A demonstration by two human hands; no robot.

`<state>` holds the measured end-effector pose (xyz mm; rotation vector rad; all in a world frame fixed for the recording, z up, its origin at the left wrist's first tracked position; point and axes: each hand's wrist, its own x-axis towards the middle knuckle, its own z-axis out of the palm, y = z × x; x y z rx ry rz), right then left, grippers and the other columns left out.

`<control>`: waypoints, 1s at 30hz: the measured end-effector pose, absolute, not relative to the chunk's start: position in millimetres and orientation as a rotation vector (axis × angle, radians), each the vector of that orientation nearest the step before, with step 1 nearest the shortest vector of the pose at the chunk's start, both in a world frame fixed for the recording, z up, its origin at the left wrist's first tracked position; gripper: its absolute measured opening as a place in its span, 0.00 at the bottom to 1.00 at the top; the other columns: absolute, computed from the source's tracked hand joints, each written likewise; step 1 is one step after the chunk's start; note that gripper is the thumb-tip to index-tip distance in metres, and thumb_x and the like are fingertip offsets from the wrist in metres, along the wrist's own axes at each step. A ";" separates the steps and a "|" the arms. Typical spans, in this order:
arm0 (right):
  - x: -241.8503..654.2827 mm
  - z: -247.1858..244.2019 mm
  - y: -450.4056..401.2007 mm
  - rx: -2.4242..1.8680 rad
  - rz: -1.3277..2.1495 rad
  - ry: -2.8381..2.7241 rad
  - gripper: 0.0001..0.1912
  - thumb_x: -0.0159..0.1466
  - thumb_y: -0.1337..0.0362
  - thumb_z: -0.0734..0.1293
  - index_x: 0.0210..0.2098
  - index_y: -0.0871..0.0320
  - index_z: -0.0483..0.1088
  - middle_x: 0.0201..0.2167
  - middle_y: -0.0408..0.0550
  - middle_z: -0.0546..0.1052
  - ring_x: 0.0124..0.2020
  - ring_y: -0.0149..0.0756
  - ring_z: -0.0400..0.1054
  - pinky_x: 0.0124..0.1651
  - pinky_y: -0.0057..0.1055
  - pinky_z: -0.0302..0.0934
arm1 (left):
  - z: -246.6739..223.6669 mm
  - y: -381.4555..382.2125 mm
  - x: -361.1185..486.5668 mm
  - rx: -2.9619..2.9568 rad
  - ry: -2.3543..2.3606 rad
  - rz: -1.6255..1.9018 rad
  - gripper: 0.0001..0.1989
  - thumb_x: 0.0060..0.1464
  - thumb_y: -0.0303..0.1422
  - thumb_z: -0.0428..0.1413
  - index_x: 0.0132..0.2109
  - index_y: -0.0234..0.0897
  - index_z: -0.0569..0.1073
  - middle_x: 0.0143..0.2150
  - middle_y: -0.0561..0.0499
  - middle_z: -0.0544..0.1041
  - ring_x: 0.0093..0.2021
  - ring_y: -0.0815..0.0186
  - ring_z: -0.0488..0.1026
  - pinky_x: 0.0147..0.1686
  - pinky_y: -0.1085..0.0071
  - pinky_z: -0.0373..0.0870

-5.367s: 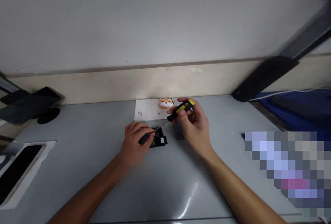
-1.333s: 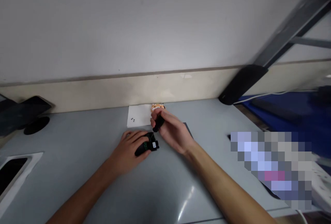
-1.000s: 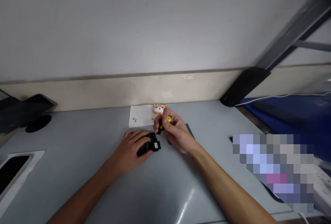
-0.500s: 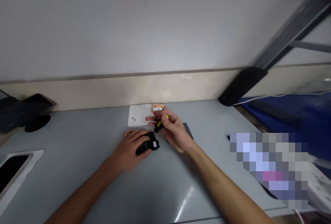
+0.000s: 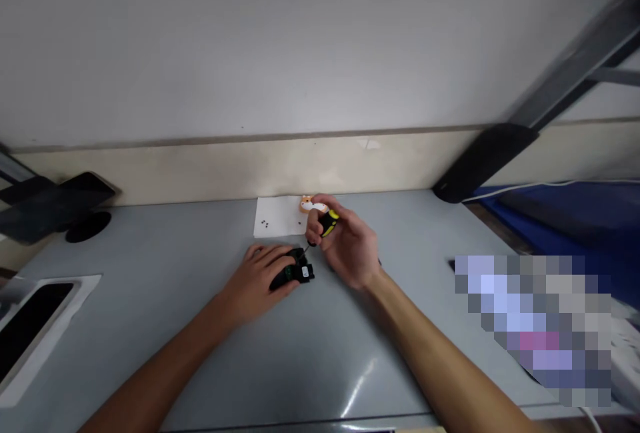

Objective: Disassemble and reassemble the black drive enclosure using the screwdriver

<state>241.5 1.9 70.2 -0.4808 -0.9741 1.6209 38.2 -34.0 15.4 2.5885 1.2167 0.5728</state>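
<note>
The left hand [image 5: 260, 277] presses down on a little black gadget [image 5: 296, 273] so it stays put on the gray bench [image 5: 175, 326], while the right hand [image 5: 345, 246] pinches a yellow-and-black screwdriver [image 5: 326, 225], tip down on it.

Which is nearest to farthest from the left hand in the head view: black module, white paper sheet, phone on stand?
1. black module: under the left hand's fingers, touching it.
2. white paper sheet: just behind the hand, toward the wall, with small dark screws on it.
3. phone on stand: far off at the table's left back corner.
</note>
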 end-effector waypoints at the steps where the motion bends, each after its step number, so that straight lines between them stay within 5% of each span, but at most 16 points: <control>1: 242.9 70.6 2.5 -0.479 1.631 -0.964 0.15 0.72 0.52 0.59 0.45 0.54 0.72 0.28 0.44 0.64 0.29 0.34 0.60 0.36 0.33 0.59 | 15.1 -34.3 38.2 2.588 1.214 0.575 0.11 0.66 0.37 0.57 0.54 0.46 0.72 0.65 0.52 0.72 0.63 0.59 0.69 0.63 0.56 0.57; 8: 244.8 68.5 1.0 -0.520 1.594 -1.061 0.08 0.66 0.59 0.70 0.35 0.55 0.70 0.40 0.47 0.72 0.43 0.37 0.69 0.48 0.34 0.62 | 13.0 -35.6 37.4 2.586 1.206 0.597 0.12 0.66 0.38 0.57 0.55 0.46 0.70 0.65 0.52 0.72 0.64 0.59 0.68 0.64 0.56 0.56; 11: 241.8 65.9 1.9 -0.605 1.546 -1.044 0.15 0.67 0.56 0.70 0.32 0.54 0.61 0.33 0.42 0.71 0.31 0.31 0.68 0.36 0.31 0.61 | 13.5 -35.5 38.0 2.583 1.209 0.590 0.13 0.66 0.38 0.57 0.55 0.46 0.70 0.65 0.52 0.72 0.64 0.59 0.68 0.64 0.56 0.57; 14: 239.7 60.2 6.3 -0.682 1.403 -1.099 0.18 0.69 0.51 0.67 0.31 0.53 0.57 0.22 0.35 0.60 0.19 0.27 0.54 0.27 0.29 0.51 | 14.0 -35.6 38.4 2.574 1.207 0.592 0.12 0.66 0.38 0.57 0.55 0.46 0.71 0.64 0.52 0.72 0.63 0.59 0.69 0.63 0.56 0.58; 19: 235.7 56.3 9.2 -0.605 1.385 -1.157 0.19 0.71 0.43 0.59 0.44 0.50 0.67 0.28 0.40 0.64 0.27 0.31 0.60 0.34 0.32 0.57 | 14.0 -35.8 37.7 2.566 1.212 0.601 0.11 0.66 0.37 0.57 0.54 0.46 0.71 0.65 0.51 0.72 0.63 0.58 0.69 0.63 0.56 0.58; 25: 233.8 63.0 0.1 -0.594 1.451 -1.127 0.15 0.69 0.49 0.66 0.34 0.54 0.69 0.36 0.45 0.69 0.38 0.34 0.64 0.44 0.33 0.59 | 14.5 -35.5 38.3 2.573 1.234 0.591 0.11 0.66 0.37 0.56 0.53 0.45 0.72 0.64 0.51 0.72 0.63 0.57 0.69 0.64 0.55 0.58; 30: 238.1 57.8 5.2 -0.617 1.457 -1.043 0.21 0.66 0.46 0.69 0.31 0.52 0.57 0.24 0.36 0.60 0.24 0.30 0.55 0.32 0.30 0.54 | 14.6 -35.7 38.5 2.554 1.243 0.577 0.10 0.66 0.37 0.56 0.53 0.46 0.72 0.64 0.51 0.72 0.63 0.57 0.69 0.64 0.55 0.58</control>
